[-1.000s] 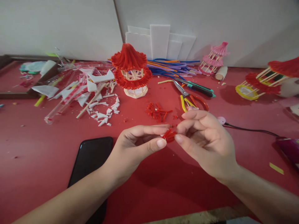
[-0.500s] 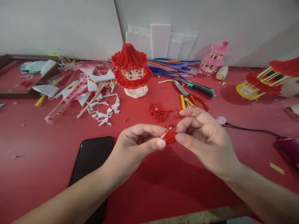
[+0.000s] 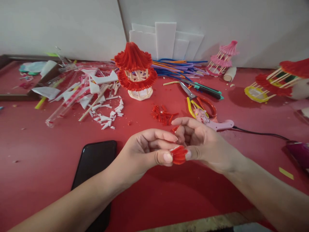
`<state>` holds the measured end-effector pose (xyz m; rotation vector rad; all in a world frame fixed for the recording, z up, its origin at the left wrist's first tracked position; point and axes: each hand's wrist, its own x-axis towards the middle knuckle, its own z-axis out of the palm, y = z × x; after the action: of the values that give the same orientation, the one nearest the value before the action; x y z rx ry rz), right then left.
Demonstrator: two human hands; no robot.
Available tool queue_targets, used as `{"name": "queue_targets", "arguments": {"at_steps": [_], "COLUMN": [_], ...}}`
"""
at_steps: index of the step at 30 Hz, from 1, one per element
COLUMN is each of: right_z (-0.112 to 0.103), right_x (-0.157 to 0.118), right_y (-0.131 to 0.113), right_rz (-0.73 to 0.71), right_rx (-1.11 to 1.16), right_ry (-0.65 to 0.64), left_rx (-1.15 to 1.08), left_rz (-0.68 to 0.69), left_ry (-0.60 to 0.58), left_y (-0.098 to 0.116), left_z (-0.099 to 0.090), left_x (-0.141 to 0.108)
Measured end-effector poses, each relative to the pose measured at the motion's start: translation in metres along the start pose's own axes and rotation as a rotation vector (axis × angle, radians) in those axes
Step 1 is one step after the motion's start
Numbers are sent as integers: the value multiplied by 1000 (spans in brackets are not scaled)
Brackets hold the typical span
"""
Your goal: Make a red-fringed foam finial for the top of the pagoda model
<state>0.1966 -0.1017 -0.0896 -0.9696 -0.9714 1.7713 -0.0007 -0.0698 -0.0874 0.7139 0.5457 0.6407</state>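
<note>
A small fan-shaped red fuzzy piece (image 3: 179, 155) with a pale upper edge is held between both hands. My left hand (image 3: 147, 151) pinches its left side between thumb and fingers. On its right side, the thumb of my right hand (image 3: 202, 145) presses, with the fingers curled behind. Short red offcuts (image 3: 163, 115) lie in a pile just beyond the hands. Farther back stands a model pavilion (image 3: 135, 59) with a red fuzzy roof, pale posts and a pale base.
A black phone (image 3: 95, 161) lies left of my left wrist. Pink glue gun (image 3: 220, 125), red-handled scissors (image 3: 189, 90) and yellow-handled pliers (image 3: 190, 108) lie beyond my right hand. White scraps (image 3: 106, 119) are at the left; another red-roofed model (image 3: 272, 85) is at the right.
The red piece has moved slightly nearer and turned its ribbed face more into view. My right hand has shifted left and lower, its thumb now on the piece, uncovering the pink glue gun.
</note>
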Motion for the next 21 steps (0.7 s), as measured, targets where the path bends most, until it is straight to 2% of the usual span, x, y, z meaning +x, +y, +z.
{"name": "queue_targets", "arguments": {"at_steps": [3, 6, 12, 17, 19, 21], "right_z": [0, 2, 4, 5, 5, 6], "right_x": [-1, 0, 4, -6, -9, -10], "right_y": [-2, -2, 3, 1, 0, -1], "right_rz": [37, -1, -288, -671, -700, -682], "right_rx": [-48, -77, -122, -569, -687, -701], "right_ry": [-20, 13, 91, 165, 179, 193], "left_rx": [0, -6, -22, -59, -70, -82], "left_rz": [-76, -79, -48, -43, -60, -72], "left_ry": [-28, -2, 109, 110, 96, 86], "left_y": [0, 0, 3, 3, 3, 2], "left_z": [-2, -3, 0, 1, 0, 0], "left_x": [0, 0, 1, 1, 1, 1]}}
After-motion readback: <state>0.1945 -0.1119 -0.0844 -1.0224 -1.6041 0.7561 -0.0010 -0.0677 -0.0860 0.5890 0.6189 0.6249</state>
